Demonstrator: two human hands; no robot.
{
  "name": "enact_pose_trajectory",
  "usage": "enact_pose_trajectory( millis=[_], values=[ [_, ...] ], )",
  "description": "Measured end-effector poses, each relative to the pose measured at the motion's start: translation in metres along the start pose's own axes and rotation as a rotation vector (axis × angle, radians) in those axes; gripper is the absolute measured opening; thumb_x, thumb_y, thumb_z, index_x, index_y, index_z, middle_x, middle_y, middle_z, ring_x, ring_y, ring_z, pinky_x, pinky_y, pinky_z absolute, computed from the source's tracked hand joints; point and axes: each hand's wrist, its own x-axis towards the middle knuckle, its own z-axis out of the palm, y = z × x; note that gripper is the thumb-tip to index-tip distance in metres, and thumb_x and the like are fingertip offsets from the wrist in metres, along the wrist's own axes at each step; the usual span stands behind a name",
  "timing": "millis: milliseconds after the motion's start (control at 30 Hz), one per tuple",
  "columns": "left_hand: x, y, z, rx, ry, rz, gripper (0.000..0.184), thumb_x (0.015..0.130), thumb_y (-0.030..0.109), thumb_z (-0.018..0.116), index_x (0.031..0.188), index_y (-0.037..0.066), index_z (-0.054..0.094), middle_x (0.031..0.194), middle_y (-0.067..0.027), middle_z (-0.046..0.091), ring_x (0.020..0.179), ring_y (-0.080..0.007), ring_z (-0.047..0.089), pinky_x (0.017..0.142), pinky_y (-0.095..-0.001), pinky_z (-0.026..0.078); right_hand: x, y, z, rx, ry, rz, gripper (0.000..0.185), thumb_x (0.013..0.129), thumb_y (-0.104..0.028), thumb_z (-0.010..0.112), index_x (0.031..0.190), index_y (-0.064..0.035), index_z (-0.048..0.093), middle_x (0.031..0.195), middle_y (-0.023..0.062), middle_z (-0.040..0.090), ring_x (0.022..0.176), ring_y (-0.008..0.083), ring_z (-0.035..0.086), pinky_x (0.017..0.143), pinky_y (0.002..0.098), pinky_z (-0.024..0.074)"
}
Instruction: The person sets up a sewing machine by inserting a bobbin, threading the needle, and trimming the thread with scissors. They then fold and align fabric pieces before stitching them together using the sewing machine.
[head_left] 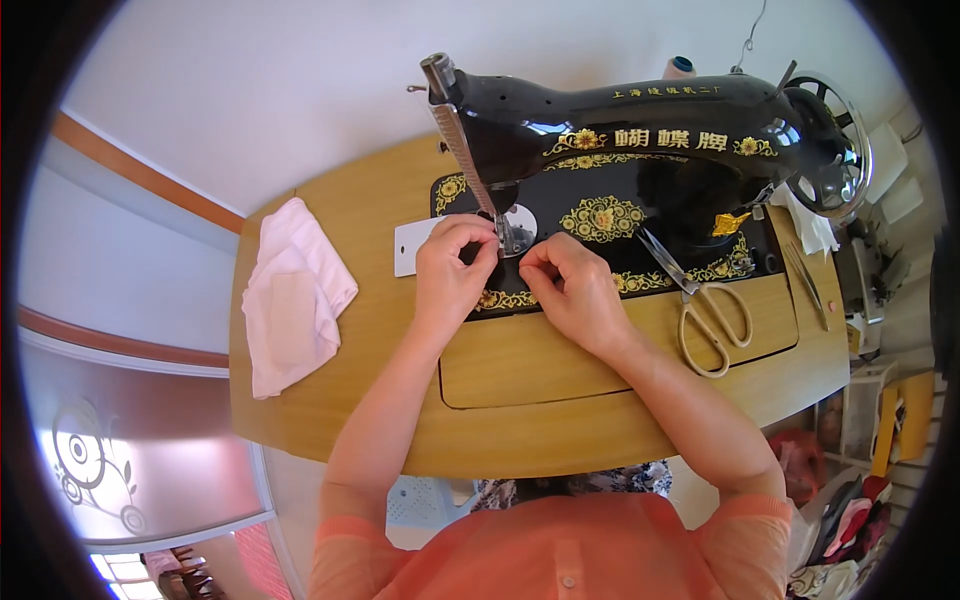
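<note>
A black sewing machine (640,130) with gold flower patterns stands on the wooden table. At its needle end, my left hand (456,265) is just left of the presser foot (506,236), thumb and index finger pinched together. My right hand (578,290) is to the right of the foot, over the black bed's front edge, with its fingers also pinched. What either pinch holds is too small to make out. The round metal needle plate (521,226) shows between and behind the hands. A white plate (406,247) sticks out beyond my left hand.
Scissors (715,327) with cream handles lie partly on the machine bed, right of my right hand. Farther right are tweezers (808,286) and white cloth (810,222). Folded pink cloth (295,300) lies on the table (540,445) at left. A thread spool (679,68) stands behind the machine.
</note>
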Motion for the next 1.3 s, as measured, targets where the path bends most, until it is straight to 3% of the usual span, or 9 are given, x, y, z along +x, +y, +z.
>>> enact_pose_trajectory(
  millis=[167, 267, 300, 400, 500, 600, 1300],
  values=[
    [0.0055, -0.002, 0.0054, 0.022, 0.041, -0.077, 0.005, 0.074, -0.003, 0.066, 0.079, -0.002, 0.064, 0.087, -0.0095, 0.066, 0.08, -0.021, 0.063, 0.075, -0.029, 0.048, -0.0012, -0.0024, -0.0021, 0.025, -0.027, -0.006, 0.008, 0.079, 0.0, 0.064, 0.083, -0.0012, 0.058, 0.081, 0.0129, 0.059, 0.065, 0.0306, 0.061, 0.057, 0.0371, 0.0481],
    [0.0058, -0.0044, 0.0047, 0.068, 0.008, -0.094, 0.004, 0.08, -0.001, 0.066, 0.081, -0.002, 0.063, 0.085, -0.0064, 0.064, 0.083, -0.0123, 0.059, 0.075, -0.0239, 0.045, -0.0015, -0.0026, -0.0026, 0.038, -0.039, -0.008, 0.008, 0.079, 0.0, 0.064, 0.083, -0.0013, 0.057, 0.082, 0.013, 0.059, 0.065, 0.0313, 0.061, 0.057, 0.0373, 0.0485],
    [0.0065, -0.0044, 0.005, 0.059, 0.014, -0.113, 0.004, 0.079, -0.001, 0.066, 0.081, -0.003, 0.063, 0.085, -0.0073, 0.064, 0.081, -0.0139, 0.06, 0.075, -0.0248, 0.045, -0.0013, -0.0023, -0.0024, 0.044, -0.041, -0.011, 0.009, 0.079, 0.0, 0.064, 0.083, -0.0013, 0.057, 0.082, 0.0131, 0.059, 0.065, 0.0315, 0.061, 0.057, 0.0374, 0.0486],
    [0.0075, -0.0042, 0.0056, 0.035, 0.021, -0.181, 0.005, 0.077, -0.002, 0.066, 0.081, -0.003, 0.062, 0.084, -0.0089, 0.065, 0.079, -0.0166, 0.061, 0.074, -0.0264, 0.047, -0.002, -0.0004, -0.0008, 0.045, -0.018, -0.052, 0.006, 0.08, 0.001, 0.064, 0.084, 0.0009, 0.059, 0.078, 0.01, 0.057, 0.061, 0.0212, 0.06, 0.052, 0.0301, 0.047],
    [0.0077, -0.0056, 0.0055, 0.011, 0.015, -0.244, 0.005, 0.078, -0.002, 0.066, 0.081, -0.003, 0.061, 0.083, -0.0085, 0.064, 0.078, -0.0154, 0.06, 0.074, -0.026, 0.046, -0.0022, -0.0012, -0.0011, 0.039, -0.03, -0.037, 0.006, 0.081, 0.001, 0.064, 0.084, 0.0009, 0.059, 0.078, 0.0102, 0.057, 0.061, 0.0212, 0.059, 0.052, 0.0301, 0.047],
    [0.0072, -0.0067, 0.0054, 0.001, 0.013, -0.266, 0.005, 0.078, -0.002, 0.065, 0.082, -0.003, 0.061, 0.083, -0.0082, 0.064, 0.078, -0.0153, 0.06, 0.074, -0.0259, 0.046, -0.0013, -0.0026, -0.002, 0.026, -0.038, -0.048, 0.009, 0.079, -0.001, 0.064, 0.082, -0.001, 0.056, 0.082, 0.0136, 0.059, 0.065, 0.0338, 0.061, 0.056, 0.0395, 0.0488],
    [0.0086, -0.0026, 0.0061, 0.036, 0.02, -0.203, 0.006, 0.077, -0.002, 0.066, 0.081, -0.003, 0.062, 0.085, -0.0086, 0.065, 0.08, -0.0178, 0.061, 0.075, -0.0272, 0.046, -0.0009, -0.0041, -0.0017, 0.013, -0.053, -0.044, 0.009, 0.079, 0.0, 0.064, 0.082, -0.0019, 0.057, 0.08, 0.0116, 0.058, 0.062, 0.0304, 0.06, 0.055, 0.0377, 0.0477]
  ],
)
